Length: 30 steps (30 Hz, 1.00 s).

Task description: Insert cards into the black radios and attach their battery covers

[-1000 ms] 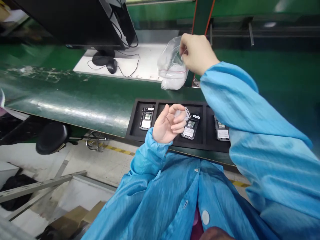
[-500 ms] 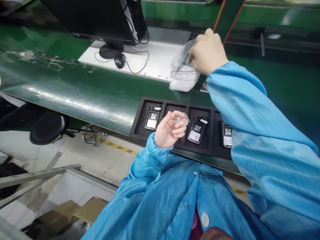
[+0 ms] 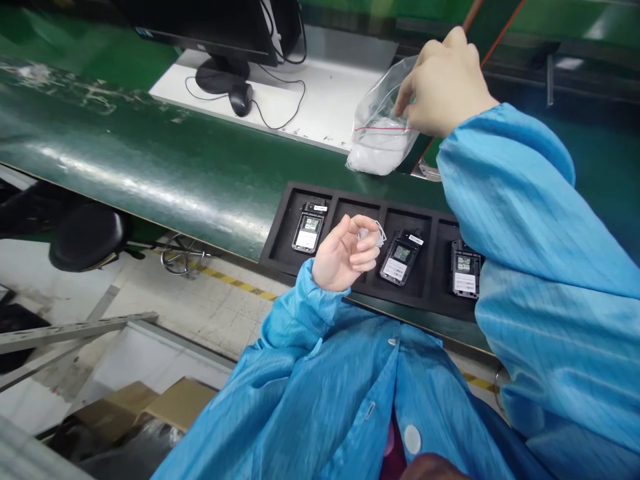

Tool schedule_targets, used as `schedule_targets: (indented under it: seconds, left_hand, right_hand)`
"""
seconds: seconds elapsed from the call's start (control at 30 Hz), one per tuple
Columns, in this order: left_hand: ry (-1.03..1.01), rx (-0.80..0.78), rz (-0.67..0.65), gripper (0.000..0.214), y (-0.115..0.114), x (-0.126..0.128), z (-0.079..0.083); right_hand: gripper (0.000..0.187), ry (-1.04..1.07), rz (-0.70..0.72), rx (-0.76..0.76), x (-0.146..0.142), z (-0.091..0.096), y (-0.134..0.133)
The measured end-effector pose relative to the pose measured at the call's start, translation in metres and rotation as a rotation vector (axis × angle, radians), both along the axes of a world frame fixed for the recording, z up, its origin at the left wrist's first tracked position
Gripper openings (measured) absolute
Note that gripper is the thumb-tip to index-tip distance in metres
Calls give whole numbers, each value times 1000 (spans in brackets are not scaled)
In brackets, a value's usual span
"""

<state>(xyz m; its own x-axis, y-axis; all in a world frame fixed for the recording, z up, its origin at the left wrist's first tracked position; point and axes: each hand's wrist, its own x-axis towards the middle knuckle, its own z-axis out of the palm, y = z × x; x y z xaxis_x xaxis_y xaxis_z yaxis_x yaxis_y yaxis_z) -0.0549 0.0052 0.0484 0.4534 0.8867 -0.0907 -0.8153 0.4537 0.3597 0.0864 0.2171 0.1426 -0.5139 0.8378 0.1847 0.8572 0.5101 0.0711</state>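
My right hand (image 3: 445,83) reaches into the mouth of a clear plastic bag (image 3: 377,137) holding small white pieces; its fingertips are pinched inside the opening. My left hand (image 3: 345,253) hovers over a black tray (image 3: 280,233), fingers curled around small white pieces (image 3: 371,232). The tray lies on the green conveyor belt (image 3: 150,167) and holds three open phones: the left phone (image 3: 309,230), the middle phone (image 3: 401,257) and the right phone (image 3: 464,268), partly behind my right sleeve.
A monitor base (image 3: 220,67), a black mouse (image 3: 241,97) and cables rest on a white board (image 3: 320,100) beyond the belt. A black stool (image 3: 87,235), metal rails and cardboard boxes (image 3: 170,407) are on the floor to the left.
The view has shifted, so everything sits a little further right and higher. My right hand stays at the bag's mouth; my left hand keeps its curl over the tray.
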Motion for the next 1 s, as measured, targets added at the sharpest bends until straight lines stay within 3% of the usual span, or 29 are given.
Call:
schedule_targets:
  seconds: [0.2,0.27,0.37,0.43,0.53,0.6,0.7,0.87,1.0]
  left_hand:
    - [1,-26,-4,49,0,2,2]
    - [2,-48,-2,50,0,2,3]
    - [-14,-51,-7,52,-2,4,3]
    - [-17,-44,-23,53,-2,8,2]
    - [-13,-25,-76,52,-4,19,-2]
    - [-21,10,-129,50,-5,30,-5]
    - [-32,52,-204,46,-6,48,-9]
    - [63,-35,-261,55,-9,75,-12]
    - [26,9,-297,49,-11,90,-13]
  right_hand:
    - [44,76,-1,-31,5,9,-4]
    - [41,208,20,54,9,14,-21]
    - [30,392,78,123,23,16,-67]
    - [20,485,95,7,36,10,-106]
    - [11,610,11,-321,58,-12,-159]
    - [13,686,-86,-485,70,-29,-183]
    - [15,767,-179,-591,86,-47,-202]
    - [8,862,-240,-537,111,-52,-218]
    - [20,817,-194,-397,128,-52,-228]
